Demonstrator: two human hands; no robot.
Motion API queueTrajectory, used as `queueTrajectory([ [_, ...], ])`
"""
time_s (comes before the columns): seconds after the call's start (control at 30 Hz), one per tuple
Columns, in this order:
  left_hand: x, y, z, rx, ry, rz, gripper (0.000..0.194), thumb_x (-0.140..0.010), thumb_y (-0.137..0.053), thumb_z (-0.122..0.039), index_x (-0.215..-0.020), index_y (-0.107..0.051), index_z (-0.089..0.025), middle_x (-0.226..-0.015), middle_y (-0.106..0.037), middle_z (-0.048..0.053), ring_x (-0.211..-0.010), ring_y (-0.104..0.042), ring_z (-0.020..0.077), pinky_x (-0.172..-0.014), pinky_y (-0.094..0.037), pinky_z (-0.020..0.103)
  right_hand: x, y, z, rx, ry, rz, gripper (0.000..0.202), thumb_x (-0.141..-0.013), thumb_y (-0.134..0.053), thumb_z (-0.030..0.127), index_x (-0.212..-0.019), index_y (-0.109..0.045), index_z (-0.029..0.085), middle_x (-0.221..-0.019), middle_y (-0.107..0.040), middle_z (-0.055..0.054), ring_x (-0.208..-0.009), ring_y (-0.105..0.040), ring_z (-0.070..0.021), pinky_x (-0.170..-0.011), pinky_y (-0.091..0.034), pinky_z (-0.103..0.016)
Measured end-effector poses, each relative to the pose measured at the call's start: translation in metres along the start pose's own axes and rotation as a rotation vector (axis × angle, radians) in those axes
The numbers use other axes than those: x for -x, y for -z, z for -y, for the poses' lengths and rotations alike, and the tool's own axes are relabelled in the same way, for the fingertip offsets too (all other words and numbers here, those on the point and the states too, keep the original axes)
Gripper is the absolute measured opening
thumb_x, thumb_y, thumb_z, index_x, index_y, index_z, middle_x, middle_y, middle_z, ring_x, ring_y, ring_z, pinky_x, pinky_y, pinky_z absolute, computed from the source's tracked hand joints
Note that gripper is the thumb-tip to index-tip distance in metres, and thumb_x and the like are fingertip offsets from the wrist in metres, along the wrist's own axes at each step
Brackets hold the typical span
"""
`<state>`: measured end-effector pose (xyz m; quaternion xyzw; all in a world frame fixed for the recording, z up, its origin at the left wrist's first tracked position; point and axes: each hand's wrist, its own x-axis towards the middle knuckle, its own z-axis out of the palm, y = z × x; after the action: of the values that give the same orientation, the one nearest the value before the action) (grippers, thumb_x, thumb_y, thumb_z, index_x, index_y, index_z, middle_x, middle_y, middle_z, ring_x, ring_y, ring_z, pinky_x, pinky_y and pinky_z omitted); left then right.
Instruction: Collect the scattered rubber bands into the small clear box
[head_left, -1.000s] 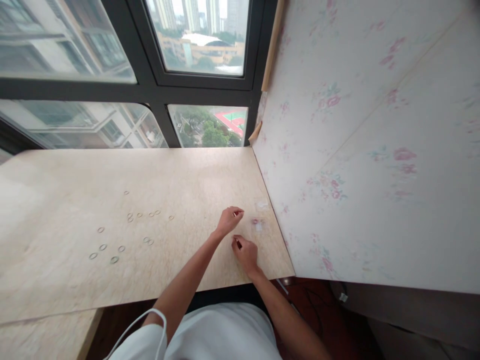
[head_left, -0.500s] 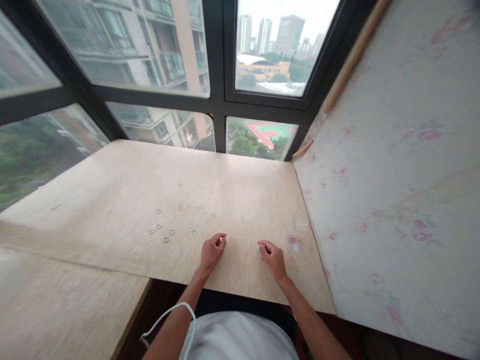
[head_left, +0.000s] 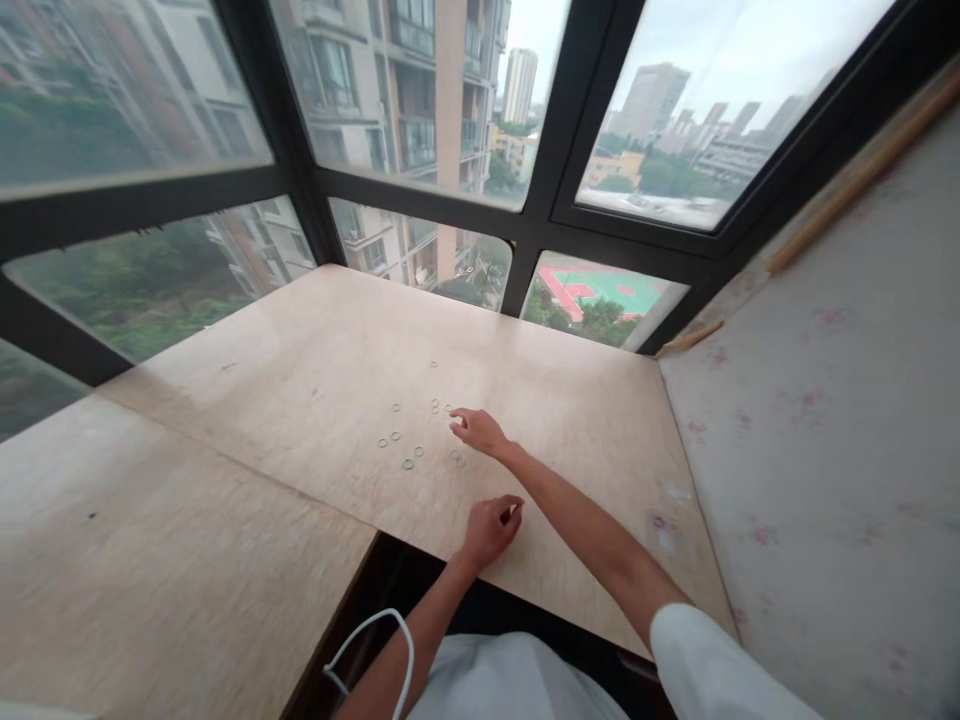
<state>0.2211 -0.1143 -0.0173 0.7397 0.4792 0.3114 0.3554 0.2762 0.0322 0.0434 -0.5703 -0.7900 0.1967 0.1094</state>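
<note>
Several small thin rings lie scattered over the pale stone-patterned counter [head_left: 570, 380], among them a darker ring [head_left: 408, 464] at the near side and a lone ring [head_left: 434, 364] farthest back. My right hand [head_left: 480, 431] reaches across to the left, thumb and index finger slightly apart. Its fingertips are beside a ring [head_left: 448, 408], next to a touching pair of rings [head_left: 435, 407]. My left hand [head_left: 491, 530] rests near the counter's front edge, thumb and index finger pinched together. Whatever is in that pinch is too small to make out.
Dark-framed windows [head_left: 424, 212] border the back and left of the counter. A flower-patterned wall [head_left: 817, 450] rises at the right. Small clear packets [head_left: 663, 530] lie near that wall. A white cord [head_left: 375, 620] loops by my left forearm.
My right hand has moved left and forward, over to the rings. My left hand stays pinched near the front edge. The camera view has turned left.
</note>
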Motion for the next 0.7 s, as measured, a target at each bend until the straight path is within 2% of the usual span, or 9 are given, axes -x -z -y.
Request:
queueTrajectory([
  [0.1, 0.0, 0.002, 0.001, 0.1, 0.031, -0.059, 0.027, -0.087, -0.048, -0.028, -0.094, -0.07, -0.016, -0.055, -0.057, -0.002, -0.05, -0.048, 0.0101, -0.054, -0.035, 0.021, -0.032, -0.013, 0.017, 0.147, 0.01, 0.061, 0.038, -0.089, -0.049, 0.035, -0.123, -0.06, 0.023, -0.099, -0.071, -0.009, -0.092, -0.065, -0.022, -0.075, -0.047, -0.03],
  [0.2, -0.001, 0.002, 0.002, 0.152, 0.039, -0.092, 0.025, -0.086, -0.049, -0.026, -0.089, -0.07, -0.014, -0.055, -0.055, -0.003, -0.05, -0.046, 0.0093, -0.053, -0.033, 0.021, -0.048, -0.022, 0.024, 0.282, 0.017, 0.11, 0.033, -0.09, -0.046, 0.033, -0.117, -0.063, 0.022, -0.103, -0.07, -0.012, -0.094, -0.065, -0.0245, -0.075, -0.048, -0.034],
  [0.37, 0.001, 0.003, 0.002, 0.174, 0.023, -0.105, 0.022, -0.084, -0.05, -0.023, -0.084, -0.07, -0.014, -0.054, -0.052, -0.003, -0.05, -0.043, 0.009, -0.053, -0.031, 0.021, -0.052, -0.029, 0.025, 0.439, 0.08, 0.147, 0.03, -0.094, -0.04, 0.026, -0.105, -0.066, 0.016, -0.104, -0.069, -0.018, -0.096, -0.065, -0.0256, -0.077, -0.047, -0.036],
  [0.47, 0.001, 0.004, 0.003, 0.191, 0.016, -0.106, 0.022, -0.084, -0.05, -0.023, -0.086, -0.07, -0.015, -0.055, -0.053, -0.003, -0.05, -0.044, 0.0091, -0.053, -0.032, 0.021, -0.051, -0.03, 0.027, 0.477, 0.145, 0.165, 0.028, -0.093, -0.039, 0.016, -0.101, -0.066, 0.013, -0.102, -0.069, -0.02, -0.096, -0.065, -0.0257, -0.078, -0.047, -0.036],
  [0.6, 0.002, 0.003, 0.005, 0.199, 0.02, -0.103, 0.022, -0.083, -0.05, -0.022, -0.091, -0.07, -0.015, -0.057, -0.055, -0.003, -0.051, -0.045, 0.0095, -0.054, -0.033, 0.021, -0.051, -0.033, 0.031, 0.428, 0.216, 0.183, 0.025, -0.088, -0.043, 0.01, -0.088, -0.068, 0.012, -0.096, -0.071, -0.019, -0.097, -0.065, -0.0262, -0.078, -0.046, -0.036],
  [0.7, 0.003, 0.002, 0.006, 0.199, 0.015, -0.101, 0.022, -0.083, -0.05, -0.022, -0.09, -0.07, -0.015, -0.057, -0.056, -0.003, -0.051, -0.045, 0.0095, -0.055, -0.034, 0.021, -0.052, -0.035, 0.033, 0.328, 0.206, 0.154, 0.021, -0.085, -0.047, 0.009, -0.079, -0.067, 0.012, -0.092, -0.071, -0.019, -0.095, -0.065, -0.0271, -0.078, -0.045, -0.037],
])
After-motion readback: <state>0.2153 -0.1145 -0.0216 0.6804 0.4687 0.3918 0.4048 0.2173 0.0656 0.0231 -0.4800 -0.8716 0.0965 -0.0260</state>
